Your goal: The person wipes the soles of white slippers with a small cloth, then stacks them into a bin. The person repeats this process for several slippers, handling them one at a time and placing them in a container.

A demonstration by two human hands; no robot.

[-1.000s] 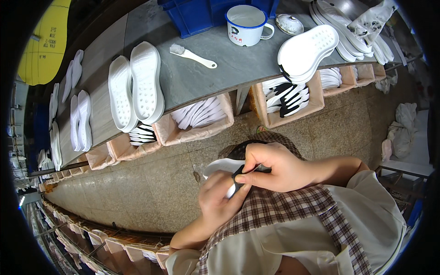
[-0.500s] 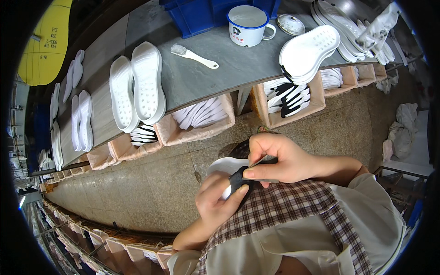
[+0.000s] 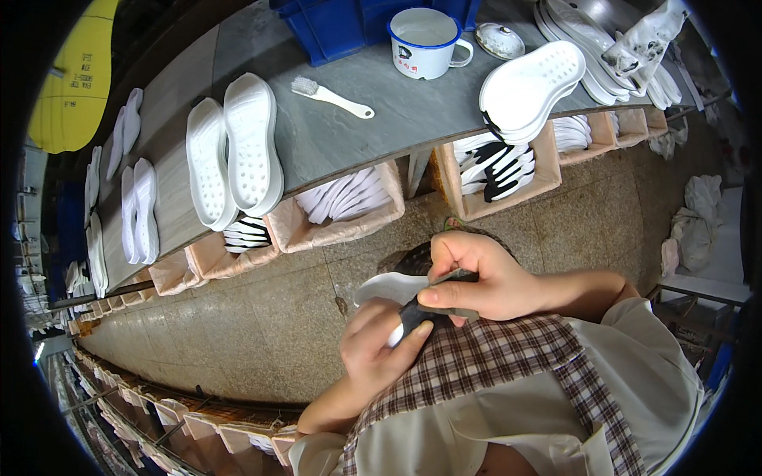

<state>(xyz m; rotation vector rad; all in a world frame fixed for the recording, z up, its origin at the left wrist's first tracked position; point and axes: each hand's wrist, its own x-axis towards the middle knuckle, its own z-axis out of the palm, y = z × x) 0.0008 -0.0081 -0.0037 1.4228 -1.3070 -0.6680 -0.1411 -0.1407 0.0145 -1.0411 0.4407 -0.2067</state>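
My left hand (image 3: pixel 369 337) is closed around a white shoe sole (image 3: pixel 389 285) with a black end, held in front of my apron. Its thumb presses against the black end piece (image 3: pixel 414 315). My right hand (image 3: pixel 486 282) pinches a dark, flat metal tool (image 3: pixel 459 313) between thumb and fingers, right beside that black piece. Parts of the tool show above and below the thumb; my fingers hide the rest, so its exact kind is unclear. Much of the sole is covered by my left hand.
Across the grey bench (image 3: pixel 349 143) lie a pair of white soles (image 3: pixel 252 151), a white-handled brush (image 3: pixel 333 97), an enamel mug (image 3: pixel 426 57), its lid (image 3: pixel 500 40) and stacked soles (image 3: pixel 528 87). A blue crate (image 3: pixel 357 28) stands behind. Lined bins (image 3: pixel 341 226) hold soles below the bench edge.
Both hands stay close together on the sole with slight movement. The sole's far end tips a little to the left, and the right thumb shifts slightly along the black piece.
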